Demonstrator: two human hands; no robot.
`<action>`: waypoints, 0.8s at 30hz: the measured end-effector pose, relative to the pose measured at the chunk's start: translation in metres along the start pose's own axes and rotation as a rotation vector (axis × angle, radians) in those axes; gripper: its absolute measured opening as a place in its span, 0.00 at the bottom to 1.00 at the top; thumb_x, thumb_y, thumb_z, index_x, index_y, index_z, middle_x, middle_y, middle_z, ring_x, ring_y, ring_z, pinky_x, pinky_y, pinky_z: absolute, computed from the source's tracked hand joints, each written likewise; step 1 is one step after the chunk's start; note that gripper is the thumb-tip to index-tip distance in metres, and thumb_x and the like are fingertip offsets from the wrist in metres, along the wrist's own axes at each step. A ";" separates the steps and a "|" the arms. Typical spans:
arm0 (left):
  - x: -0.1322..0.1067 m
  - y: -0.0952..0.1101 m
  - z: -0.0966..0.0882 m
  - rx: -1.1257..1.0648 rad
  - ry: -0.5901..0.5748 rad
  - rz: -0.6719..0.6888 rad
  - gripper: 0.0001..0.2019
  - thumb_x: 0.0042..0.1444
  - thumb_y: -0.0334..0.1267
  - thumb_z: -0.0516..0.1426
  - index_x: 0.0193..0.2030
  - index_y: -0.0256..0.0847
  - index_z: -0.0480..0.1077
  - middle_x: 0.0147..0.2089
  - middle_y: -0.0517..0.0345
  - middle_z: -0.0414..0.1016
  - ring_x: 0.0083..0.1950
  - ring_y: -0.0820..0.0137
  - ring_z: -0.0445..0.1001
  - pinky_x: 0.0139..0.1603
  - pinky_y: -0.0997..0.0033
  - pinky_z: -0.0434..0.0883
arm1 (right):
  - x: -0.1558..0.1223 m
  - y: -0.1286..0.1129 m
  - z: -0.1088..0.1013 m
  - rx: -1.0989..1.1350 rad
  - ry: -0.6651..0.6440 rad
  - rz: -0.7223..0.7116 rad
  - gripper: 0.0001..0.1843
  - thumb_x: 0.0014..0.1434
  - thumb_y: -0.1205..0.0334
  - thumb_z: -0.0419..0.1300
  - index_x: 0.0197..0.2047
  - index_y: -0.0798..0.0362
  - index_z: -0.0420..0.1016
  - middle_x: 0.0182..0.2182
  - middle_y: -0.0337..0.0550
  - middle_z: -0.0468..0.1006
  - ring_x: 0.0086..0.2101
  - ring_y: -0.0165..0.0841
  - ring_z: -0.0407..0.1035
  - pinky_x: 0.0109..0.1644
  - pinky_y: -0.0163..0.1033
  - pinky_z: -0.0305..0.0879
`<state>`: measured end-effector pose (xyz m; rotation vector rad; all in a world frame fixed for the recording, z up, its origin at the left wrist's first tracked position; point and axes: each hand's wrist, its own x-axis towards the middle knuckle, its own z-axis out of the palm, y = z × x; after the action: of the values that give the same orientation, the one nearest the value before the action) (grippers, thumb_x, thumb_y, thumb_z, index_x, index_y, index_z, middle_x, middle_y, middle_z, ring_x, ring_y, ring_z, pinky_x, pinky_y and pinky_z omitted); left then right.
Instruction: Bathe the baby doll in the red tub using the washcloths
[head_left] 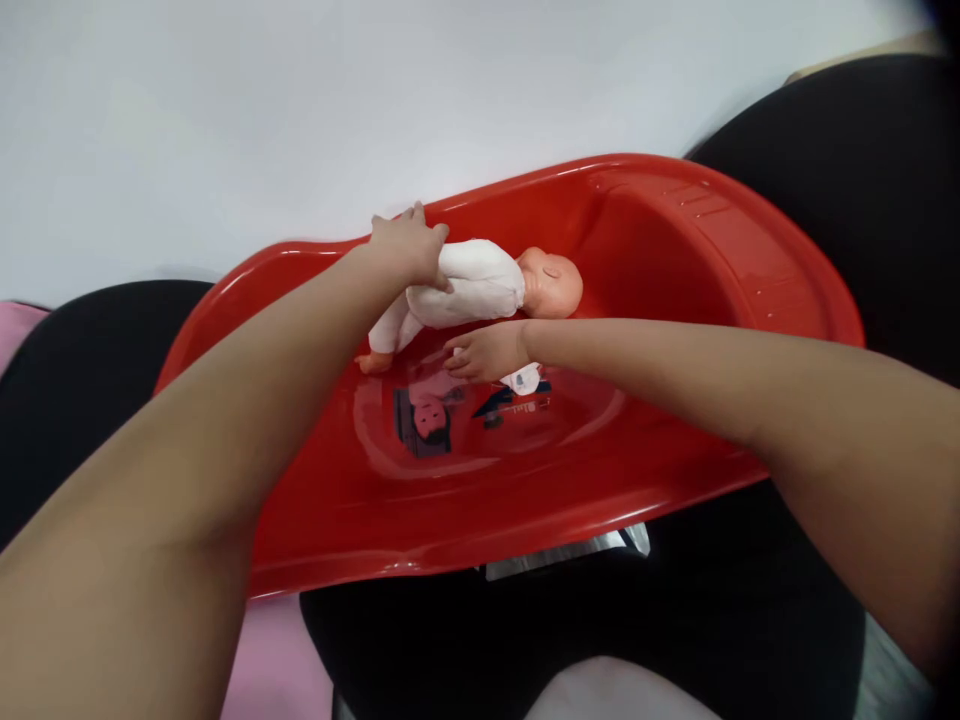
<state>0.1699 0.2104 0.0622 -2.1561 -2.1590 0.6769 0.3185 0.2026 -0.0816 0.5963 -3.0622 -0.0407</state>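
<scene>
A doll in a white outfit lies on its side along the far wall of a red plastic baby bathtub, its bald head to the right. My left hand has its fingers spread at the far rim, with the thumb side touching the doll's lower body. My right hand is low over the tub floor in front of the doll's chest, fingers apart and slightly bent. Beside the right wrist is a small white patch, which I cannot make out clearly. Part of the doll's front is hidden behind that hand.
Dark printed pictures mark the tub floor. Black rounded seats stand around and under the tub. Behind it rises a white wall. Something silvery shows below the near rim, and a pink surface at lower left.
</scene>
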 end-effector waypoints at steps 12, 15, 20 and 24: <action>0.023 -0.016 0.009 -0.178 -0.020 -0.017 0.73 0.33 0.97 0.52 0.78 0.50 0.73 0.80 0.54 0.70 0.74 0.30 0.60 0.75 0.32 0.59 | 0.044 0.046 -0.033 -0.639 0.016 -0.195 0.16 0.75 0.75 0.54 0.53 0.66 0.84 0.57 0.51 0.86 0.71 0.45 0.70 0.79 0.57 0.62; 0.022 -0.017 0.012 -0.114 0.033 -0.014 0.71 0.37 0.96 0.52 0.74 0.40 0.77 0.87 0.52 0.58 0.68 0.36 0.66 0.71 0.35 0.67 | 0.052 0.062 -0.032 -0.638 0.052 -0.120 0.14 0.77 0.73 0.56 0.54 0.67 0.83 0.59 0.52 0.86 0.72 0.43 0.68 0.80 0.55 0.61; 0.022 -0.020 0.021 -0.112 0.090 0.014 0.71 0.35 0.95 0.53 0.70 0.35 0.80 0.91 0.44 0.43 0.64 0.38 0.69 0.65 0.33 0.70 | 0.031 0.066 -0.025 -0.502 -0.120 0.047 0.17 0.79 0.76 0.51 0.61 0.75 0.78 0.72 0.60 0.76 0.76 0.44 0.60 0.83 0.54 0.54; 0.027 -0.021 0.029 -0.201 0.164 0.077 0.77 0.33 0.97 0.50 0.75 0.35 0.76 0.91 0.44 0.43 0.73 0.28 0.62 0.68 0.26 0.67 | -0.004 0.056 -0.013 -0.422 -0.134 0.134 0.27 0.79 0.78 0.42 0.72 0.74 0.72 0.75 0.61 0.73 0.78 0.44 0.60 0.84 0.50 0.55</action>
<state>0.1399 0.2290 0.0340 -2.3080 -2.1509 0.2831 0.3013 0.2552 -0.0666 0.3725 -3.0618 -0.7295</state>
